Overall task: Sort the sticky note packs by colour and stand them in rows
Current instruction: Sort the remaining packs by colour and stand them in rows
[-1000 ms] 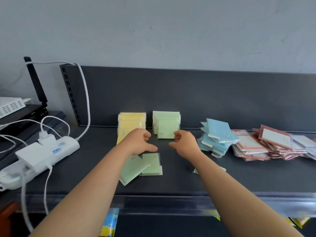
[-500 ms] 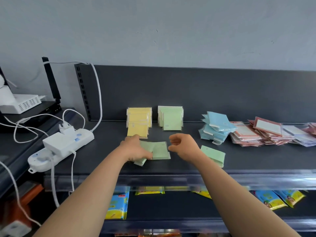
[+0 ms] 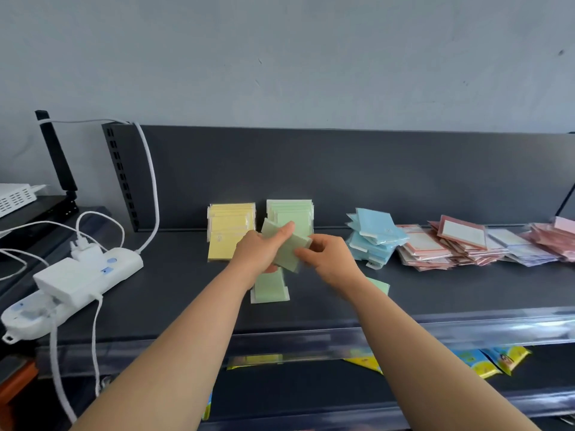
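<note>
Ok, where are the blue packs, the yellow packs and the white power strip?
blue packs (image 3: 375,223): head view, face of the top pack.
yellow packs (image 3: 221,248): head view, face of the front pack.
white power strip (image 3: 124,265): head view, its right end.

A white power strip (image 3: 119,262) lies at the left end of the dark shelf (image 3: 174,301), with a white adapter (image 3: 60,283) plugged in it. A white cable (image 3: 152,181) hangs over the back panel (image 3: 373,175). Further left, a black antenna (image 3: 57,154) stands near a white box (image 3: 14,197). Colourful packets (image 3: 485,362) lie on the lower shelf (image 3: 311,396).
</note>
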Available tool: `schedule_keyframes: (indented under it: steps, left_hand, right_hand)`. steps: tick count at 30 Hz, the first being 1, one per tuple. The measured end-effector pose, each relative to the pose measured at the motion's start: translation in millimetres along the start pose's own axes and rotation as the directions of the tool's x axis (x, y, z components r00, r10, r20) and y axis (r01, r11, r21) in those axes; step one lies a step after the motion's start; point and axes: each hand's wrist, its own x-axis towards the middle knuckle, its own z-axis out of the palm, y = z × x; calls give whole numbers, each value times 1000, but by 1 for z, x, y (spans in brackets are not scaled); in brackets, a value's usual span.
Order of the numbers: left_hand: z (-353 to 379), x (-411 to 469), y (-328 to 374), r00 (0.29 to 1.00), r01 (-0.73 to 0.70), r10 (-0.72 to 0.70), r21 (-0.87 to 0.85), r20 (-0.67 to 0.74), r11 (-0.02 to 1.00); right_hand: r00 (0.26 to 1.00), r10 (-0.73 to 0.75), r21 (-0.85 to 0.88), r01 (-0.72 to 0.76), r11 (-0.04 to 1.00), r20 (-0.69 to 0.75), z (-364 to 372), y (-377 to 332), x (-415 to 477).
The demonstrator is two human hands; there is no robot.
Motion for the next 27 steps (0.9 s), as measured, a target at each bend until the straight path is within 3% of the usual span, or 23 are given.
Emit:
schedule_keyframes:
  steps: [5,8,13,27]
  left_hand:
    - [3,20,0,997,-56,44,226,61,972]
    - [8,39,-6,988,-144,153,342,1,929]
    - [17,67,-13,968,-145,232,530,-99,835]
    - [28,112,-23,975,-59,163,537,-149,841]
  right_hand:
    - [998,60,4,-60,998,-10,-13,11,28]
    - [995,88,34,-87,996,-42,-14,17,46]
    - [965,201,119,-182,976,-168,-11,31,82]
    - [969,202,-140,-222,965,-142,10,55,118]
